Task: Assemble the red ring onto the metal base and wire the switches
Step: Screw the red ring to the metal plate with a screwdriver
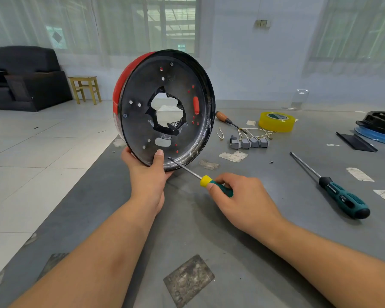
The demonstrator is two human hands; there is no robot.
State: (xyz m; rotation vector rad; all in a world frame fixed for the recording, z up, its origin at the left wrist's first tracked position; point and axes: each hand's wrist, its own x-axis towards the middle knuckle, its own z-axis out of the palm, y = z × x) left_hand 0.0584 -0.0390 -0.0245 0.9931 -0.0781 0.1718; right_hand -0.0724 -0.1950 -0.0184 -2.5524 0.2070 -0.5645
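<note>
A round black metal base [140, 90] stands on edge above the grey table, its inner face toward me, with a jagged central hole. The red ring [120, 85] sits against its far side and shows along the left rim and through small holes. My left hand [147, 172] grips the base's lower rim, thumb on the inner face. My right hand [240, 194] holds a small green and yellow screwdriver [206, 181], whose tip touches the base near the bottom rim beside my thumb. Several grey switches [250, 142] with pale wires lie on the table to the right.
On the table [276, 207] lie a larger green-black screwdriver [340, 194], a wooden-handled tool [226, 118], a roll of yellow tape [276, 121], and black and blue parts [378, 130] at the right edge. A sofa [25, 78] and stool [86, 88] stand on the floor at left.
</note>
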